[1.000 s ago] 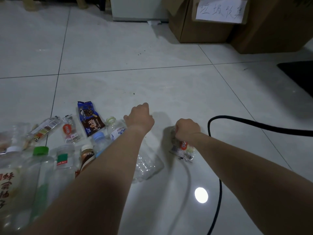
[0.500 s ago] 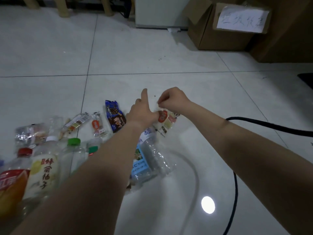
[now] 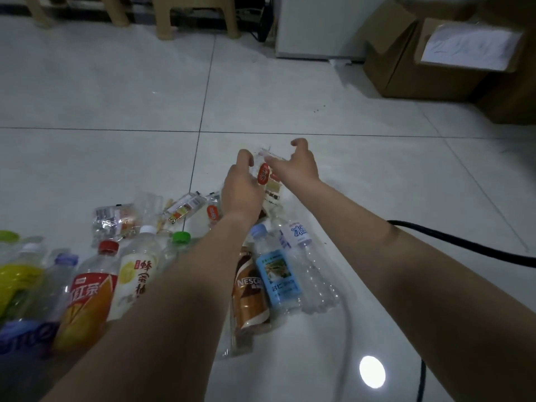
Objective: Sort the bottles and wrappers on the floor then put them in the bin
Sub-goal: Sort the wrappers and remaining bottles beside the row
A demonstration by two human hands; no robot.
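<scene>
Both my hands hold one clear wrapper with a red oval label (image 3: 268,181) above the floor. My left hand (image 3: 242,187) grips its left side and my right hand (image 3: 294,165) pinches its top right edge with thumb and fingers. Below them, several plastic bottles lie in a row on the tiles: a red-capped orange one (image 3: 87,291), a white-capped pale one (image 3: 136,271), a brown coffee bottle (image 3: 249,291), a blue-labelled bottle (image 3: 275,274) and a clear crushed one (image 3: 310,271). Other wrappers (image 3: 116,220) lie behind the bottles at left.
A cardboard box (image 3: 452,53) with a white paper sign stands at the back right. A black cable (image 3: 452,245) runs across the floor at right. A white cabinet (image 3: 316,27) and beige stool legs (image 3: 197,15) stand at the back.
My right hand lifted the red-labelled wrapper off the floor and carried it left and forward. My left hand came to it and now holds it too. The view shifted up and right.
</scene>
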